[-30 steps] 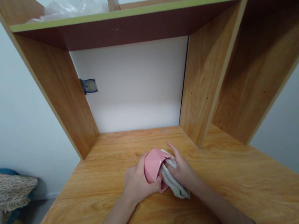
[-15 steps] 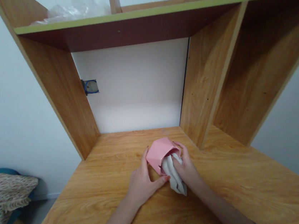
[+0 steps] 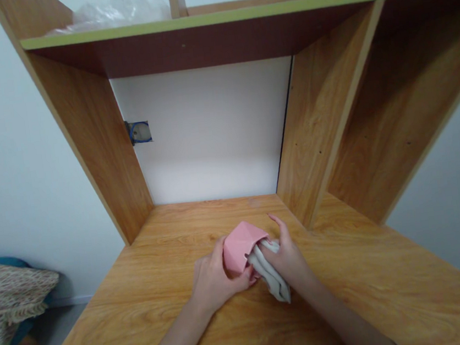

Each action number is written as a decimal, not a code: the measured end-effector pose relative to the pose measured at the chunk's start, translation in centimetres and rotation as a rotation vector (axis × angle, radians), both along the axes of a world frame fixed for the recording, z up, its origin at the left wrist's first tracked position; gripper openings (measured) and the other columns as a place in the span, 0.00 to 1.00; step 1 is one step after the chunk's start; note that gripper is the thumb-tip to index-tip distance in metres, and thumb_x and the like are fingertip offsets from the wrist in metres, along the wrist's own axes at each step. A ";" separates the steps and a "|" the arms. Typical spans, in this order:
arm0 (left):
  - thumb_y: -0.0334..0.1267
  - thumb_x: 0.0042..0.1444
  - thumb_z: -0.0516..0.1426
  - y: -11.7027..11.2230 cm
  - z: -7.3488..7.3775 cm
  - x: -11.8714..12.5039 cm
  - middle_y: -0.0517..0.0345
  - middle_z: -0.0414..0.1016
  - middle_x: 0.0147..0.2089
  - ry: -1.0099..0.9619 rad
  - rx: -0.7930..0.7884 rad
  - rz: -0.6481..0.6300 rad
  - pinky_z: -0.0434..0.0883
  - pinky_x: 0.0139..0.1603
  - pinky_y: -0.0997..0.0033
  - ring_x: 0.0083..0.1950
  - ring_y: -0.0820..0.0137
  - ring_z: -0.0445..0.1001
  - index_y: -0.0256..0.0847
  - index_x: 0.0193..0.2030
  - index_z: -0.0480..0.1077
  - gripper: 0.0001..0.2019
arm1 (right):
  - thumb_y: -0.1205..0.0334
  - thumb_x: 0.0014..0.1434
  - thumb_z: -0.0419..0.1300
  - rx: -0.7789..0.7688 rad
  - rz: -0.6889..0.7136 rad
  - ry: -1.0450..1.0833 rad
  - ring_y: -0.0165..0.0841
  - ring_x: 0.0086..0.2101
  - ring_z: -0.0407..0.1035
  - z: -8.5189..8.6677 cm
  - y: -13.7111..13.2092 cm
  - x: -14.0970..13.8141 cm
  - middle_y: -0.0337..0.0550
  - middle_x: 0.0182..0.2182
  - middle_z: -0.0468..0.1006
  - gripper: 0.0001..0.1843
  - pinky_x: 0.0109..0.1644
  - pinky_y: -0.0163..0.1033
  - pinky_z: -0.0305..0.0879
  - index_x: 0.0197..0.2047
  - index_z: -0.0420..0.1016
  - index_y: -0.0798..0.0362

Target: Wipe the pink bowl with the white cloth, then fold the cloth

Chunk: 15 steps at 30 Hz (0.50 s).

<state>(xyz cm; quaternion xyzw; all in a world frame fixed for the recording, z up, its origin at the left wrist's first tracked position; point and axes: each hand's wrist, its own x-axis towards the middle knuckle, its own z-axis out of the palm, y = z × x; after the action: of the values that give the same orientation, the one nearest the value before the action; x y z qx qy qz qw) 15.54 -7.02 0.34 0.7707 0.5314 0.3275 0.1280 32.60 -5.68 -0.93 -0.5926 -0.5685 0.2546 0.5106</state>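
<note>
Currently, the pink pot (image 3: 240,243) lies between both hands, short of the table's (image 3: 144,293) back edge, mouth toward the right hand (image 3: 287,258). The left hand (image 3: 213,281) grips its outer wall; the right holds the grey cloth (image 3: 273,278) at the mouth.

The pink faceted pot (image 3: 241,247) and the pale cloth (image 3: 272,278) at its mouth fill the gap between the fingers of the left hand (image 3: 214,278) and right hand (image 3: 287,259). Ahead of the fingertips, open tabletop (image 3: 202,219) leaves room up to the white back panel (image 3: 209,136). Ahead and rightward stands an upright divider (image 3: 314,113); ahead and above, the shelf (image 3: 199,46) limits rising.
</note>
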 end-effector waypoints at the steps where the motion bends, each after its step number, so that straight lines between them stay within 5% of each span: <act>1: 0.54 0.43 0.55 0.0 0.0 0.0 0.53 0.75 0.34 0.013 0.007 0.009 0.67 0.33 0.66 0.34 0.60 0.74 0.37 0.51 0.58 0.31 | 0.62 0.47 0.55 0.001 0.004 -0.012 0.29 0.18 0.64 0.1 0.0 0.0 0.29 0.17 0.66 0.36 0.22 0.31 0.60 0.59 0.47 0.53; 15: 0.51 0.47 0.53 0.2 0.1 -0.4 0.52 0.75 0.38 0.025 0.006 0.020 0.68 0.39 0.65 0.38 0.60 0.73 0.39 0.54 0.58 0.29 | 0.67 0.49 0.53 0.020 0.173 0.078 0.31 0.26 0.69 -0.9 0.0 -0.4 0.37 0.28 0.73 0.32 0.33 0.36 0.66 0.58 0.51 0.50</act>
<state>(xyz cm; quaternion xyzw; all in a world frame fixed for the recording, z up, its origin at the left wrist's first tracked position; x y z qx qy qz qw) 15.12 -6.84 0.42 0.7697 0.5397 0.3208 0.1156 32.23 -5.67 -1.85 -0.5258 -0.5998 0.3149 0.5144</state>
